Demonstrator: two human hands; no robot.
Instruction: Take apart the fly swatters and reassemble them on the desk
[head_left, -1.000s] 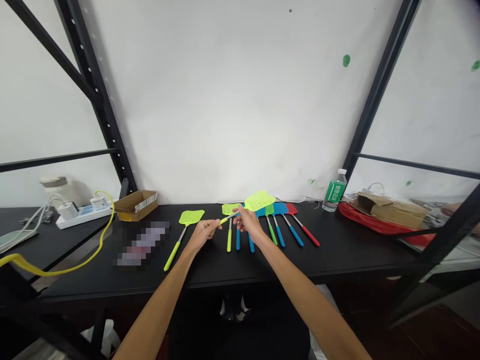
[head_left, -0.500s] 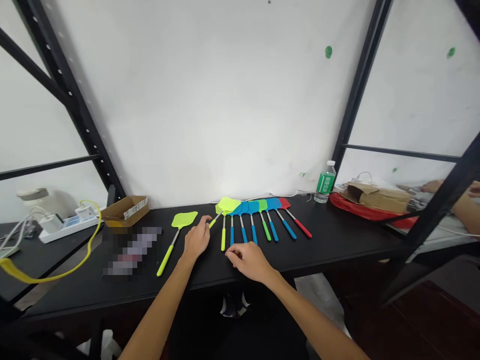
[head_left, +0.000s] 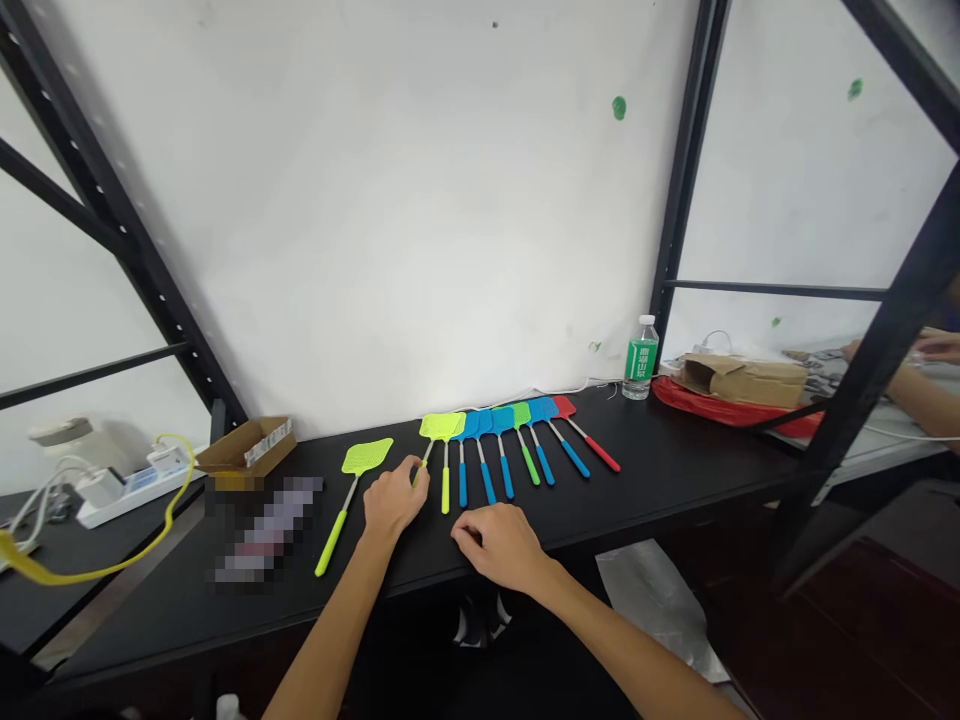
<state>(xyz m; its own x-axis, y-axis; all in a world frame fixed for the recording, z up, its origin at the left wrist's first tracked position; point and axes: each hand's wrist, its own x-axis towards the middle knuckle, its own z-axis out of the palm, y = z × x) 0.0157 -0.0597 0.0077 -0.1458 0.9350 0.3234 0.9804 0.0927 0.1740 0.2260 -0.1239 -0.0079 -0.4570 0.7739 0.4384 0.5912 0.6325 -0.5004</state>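
Several fly swatters lie in a row on the black table [head_left: 675,470]: yellow [head_left: 444,450], blue [head_left: 484,455], green [head_left: 523,440] and red [head_left: 585,435]. One more yellow swatter [head_left: 351,490] lies apart to the left. My left hand [head_left: 396,498] is closed on the handle end of a yellow swatter at the row's left end. My right hand [head_left: 504,545] rests on the table near the front edge, fingers curled, with nothing visible in it.
A small cardboard box [head_left: 247,447] and a power strip with a yellow cable [head_left: 120,485] sit at the left. A green-labelled water bottle [head_left: 640,358], a brown paper bag [head_left: 742,378] on red cloth stand at the right. Another person's arm [head_left: 919,395] shows at far right.
The yellow swatter that both hands held above the row has been laid down at the row's left end. My right hand let go and drew back toward the table's front edge.
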